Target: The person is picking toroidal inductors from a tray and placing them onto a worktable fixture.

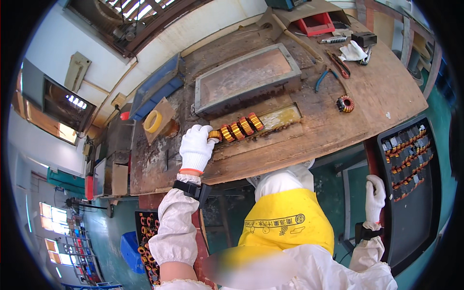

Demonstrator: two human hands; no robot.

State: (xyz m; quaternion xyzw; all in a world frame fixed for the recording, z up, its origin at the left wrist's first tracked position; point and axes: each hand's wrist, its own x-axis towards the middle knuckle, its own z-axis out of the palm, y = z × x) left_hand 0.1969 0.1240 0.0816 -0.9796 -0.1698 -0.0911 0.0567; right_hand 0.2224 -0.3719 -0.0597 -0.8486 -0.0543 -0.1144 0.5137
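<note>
My left hand (pixel 195 143), in a white knit glove, pinches a copper-wound ring coil (pixel 215 136) at the left end of a row. Several more ring coils (pixel 237 131) stand on edge close together in a shallow, wet-looking trough (pixel 282 117) along the front of the wooden bench. My right hand (pixel 375 195), also gloved, is low at the right beside the rim of a black tray (pixel 411 222). Its fingers are curled in and nothing shows in them. Rows of coils with dark blocks (pixel 406 164) fill the far part of that tray.
A framed, glass-topped box (pixel 246 79) sits behind the trough. A yellow tape ring (pixel 152 121) and a blue bin (pixel 157 89) are at the left. Blue-handled pliers (pixel 321 80), red-handled pliers (pixel 340 65) and a loose coil (pixel 345 104) lie right. More coils fill a tray (pixel 139 215) lower left.
</note>
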